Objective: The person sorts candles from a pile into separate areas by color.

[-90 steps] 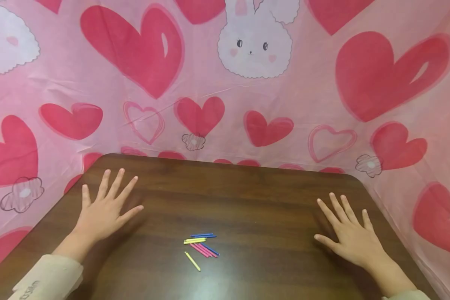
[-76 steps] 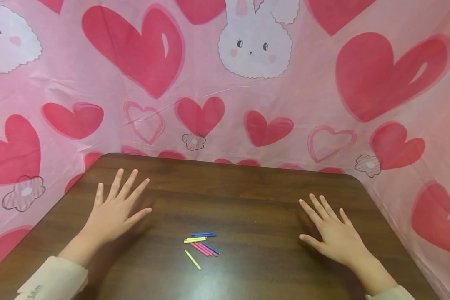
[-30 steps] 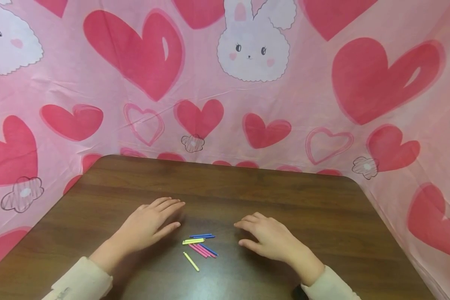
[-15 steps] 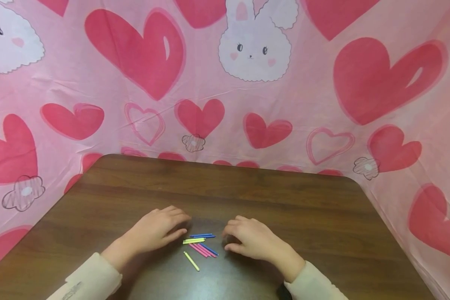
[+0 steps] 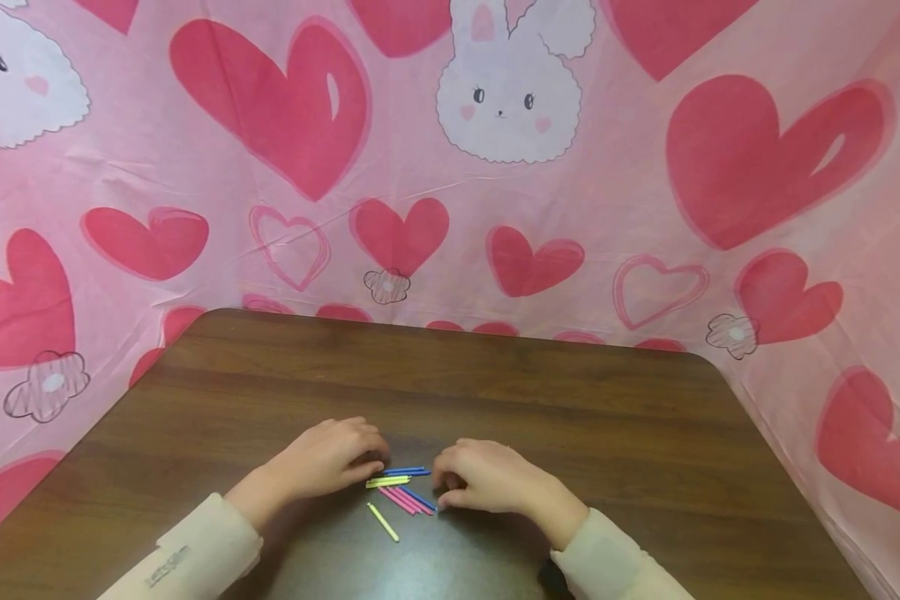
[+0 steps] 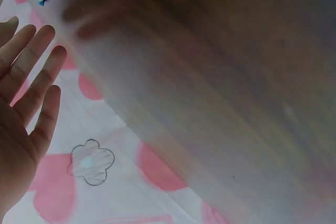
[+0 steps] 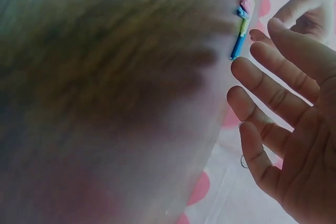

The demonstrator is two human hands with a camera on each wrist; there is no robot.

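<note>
A small pile of thin, straight sticks (image 5: 388, 482) in blue, yellow and pink is being borne by the glossy, wood-grained worktop (image 5: 510, 375). It is being flanked by the left hand (image 5: 333, 457) and right hand (image 5: 487, 475), fingers being held loosely bent; whether sticks are being touched cannot be told.

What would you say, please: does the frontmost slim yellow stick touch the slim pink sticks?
No, the head view shows that yellow stick lying apart from the pink sticks, with brown wood-grain tabletop between them.
</note>
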